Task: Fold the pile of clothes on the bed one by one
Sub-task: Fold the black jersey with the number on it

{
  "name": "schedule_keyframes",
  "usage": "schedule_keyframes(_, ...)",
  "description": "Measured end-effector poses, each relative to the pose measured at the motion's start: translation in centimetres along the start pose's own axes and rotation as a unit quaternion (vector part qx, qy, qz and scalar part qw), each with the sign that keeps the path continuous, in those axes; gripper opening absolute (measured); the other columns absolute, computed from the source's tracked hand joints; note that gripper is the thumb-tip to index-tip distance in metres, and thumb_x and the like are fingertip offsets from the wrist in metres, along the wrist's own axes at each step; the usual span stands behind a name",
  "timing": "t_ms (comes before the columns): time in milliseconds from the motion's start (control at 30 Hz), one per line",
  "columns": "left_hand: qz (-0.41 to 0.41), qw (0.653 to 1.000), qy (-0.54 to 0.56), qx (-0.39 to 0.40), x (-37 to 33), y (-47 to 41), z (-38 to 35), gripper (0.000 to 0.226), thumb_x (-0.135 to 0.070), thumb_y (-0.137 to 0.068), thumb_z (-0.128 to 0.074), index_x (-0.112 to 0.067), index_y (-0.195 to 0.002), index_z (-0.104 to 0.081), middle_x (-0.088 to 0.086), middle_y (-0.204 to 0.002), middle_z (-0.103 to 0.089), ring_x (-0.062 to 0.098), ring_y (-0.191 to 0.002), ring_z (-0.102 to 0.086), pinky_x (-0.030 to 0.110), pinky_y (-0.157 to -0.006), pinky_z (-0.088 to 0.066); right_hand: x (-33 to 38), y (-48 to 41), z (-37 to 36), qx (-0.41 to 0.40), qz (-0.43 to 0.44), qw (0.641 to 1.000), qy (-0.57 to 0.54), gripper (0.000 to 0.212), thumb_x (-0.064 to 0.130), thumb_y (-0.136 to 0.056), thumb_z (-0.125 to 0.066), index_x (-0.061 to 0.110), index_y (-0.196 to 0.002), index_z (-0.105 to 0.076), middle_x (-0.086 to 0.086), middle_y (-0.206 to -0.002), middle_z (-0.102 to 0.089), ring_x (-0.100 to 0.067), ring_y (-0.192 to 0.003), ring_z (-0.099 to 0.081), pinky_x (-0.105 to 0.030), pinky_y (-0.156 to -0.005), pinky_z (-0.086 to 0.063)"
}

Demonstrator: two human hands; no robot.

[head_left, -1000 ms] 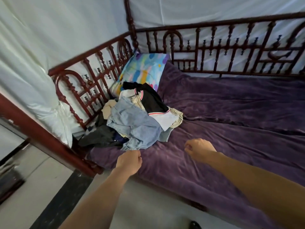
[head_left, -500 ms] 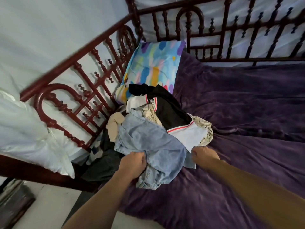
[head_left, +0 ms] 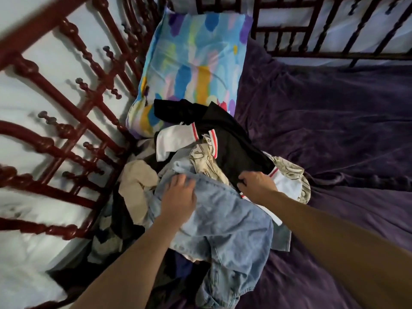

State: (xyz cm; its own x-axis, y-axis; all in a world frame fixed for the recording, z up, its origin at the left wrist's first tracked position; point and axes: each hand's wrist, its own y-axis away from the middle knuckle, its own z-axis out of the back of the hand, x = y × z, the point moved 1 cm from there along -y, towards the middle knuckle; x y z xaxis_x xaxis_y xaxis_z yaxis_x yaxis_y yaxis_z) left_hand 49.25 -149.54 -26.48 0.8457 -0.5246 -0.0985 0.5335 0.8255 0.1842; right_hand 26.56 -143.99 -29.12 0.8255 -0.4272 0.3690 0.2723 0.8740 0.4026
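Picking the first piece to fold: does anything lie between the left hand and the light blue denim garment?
Nothing visible. The left hand holds the light blue denim garment directly; it tops the pile, and a beige patterned cloth lies only at its far edge.

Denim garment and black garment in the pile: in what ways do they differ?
The denim garment is pale blue; the black garment has white trim with red stripes. The denim garment lies nearest the person, the black garment farther back, reaching the pillow. The left hand touches the denim garment; the right hand grips the black garment. Both are crumpled, unfolded.
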Motion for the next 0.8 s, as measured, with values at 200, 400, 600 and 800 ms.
schedule_keyframes(200, -0.048, 0.996, -0.043, 0.066, 5.0, -4.0, -5.3, 0.061, -0.045, -0.1, -0.03, -0.021, -0.152, -0.01, 0.014, -0.159, -0.008, 0.028, -0.147, -0.006, 0.043, -0.118, -0.009, 6.0, -9.7, -2.2, -0.086, -0.018, 0.995, -0.042, 0.055, 0.04, -0.093, -0.054, 0.015, -0.139, -0.041, -0.011, -0.134, -0.049, -0.033, -0.12, -0.05, -0.041, -0.091, -0.044)
schedule_keyframes(400, -0.078, 0.991, -0.023, 0.109, 7.2, -5.8, -7.8, 0.063, -0.046, -0.099, -0.029, -0.021, -0.153, -0.009, 0.014, -0.159, -0.008, 0.028, -0.147, -0.006, 0.043, -0.119, -0.006, 5.6, -11.7, -3.7, -0.162, -0.118, 0.961, -0.189, 0.026, 0.023, -0.095, -0.051, 0.02, -0.115, -0.067, -0.008, -0.106, -0.069, -0.028, -0.098, -0.061, -0.034, -0.079, -0.048)
schedule_keyframes(600, -0.087, 0.991, 0.075, -0.067, 5.2, -9.3, -3.0, 0.04, -0.026, -0.089, -0.055, -0.016, -0.128, -0.05, 0.011, -0.13, -0.048, 0.032, -0.12, -0.046, 0.043, -0.097, -0.038, 2.5, -5.4, 1.0, -0.229, -0.154, 0.872, -0.404, 0.018, 0.005, -0.094, -0.05, 0.008, -0.085, -0.065, 0.003, -0.068, -0.061, -0.007, -0.063, -0.056, -0.009, -0.052, -0.038)
schedule_keyframes(800, -0.21, 0.976, 0.0, -0.053, -3.0, -13.6, -0.6, 0.073, -0.026, -0.07, -0.073, -0.026, -0.138, -0.046, 0.013, -0.14, -0.045, 0.035, -0.126, -0.044, 0.045, -0.092, -0.041, -0.3, 3.5, 4.1, -0.161, -0.128, 0.859, -0.47, 0.04, 0.0, -0.088, -0.054, 0.019, -0.055, -0.066, 0.011, -0.052, -0.056, 0.002, -0.053, -0.049, -0.018, -0.056, -0.039)
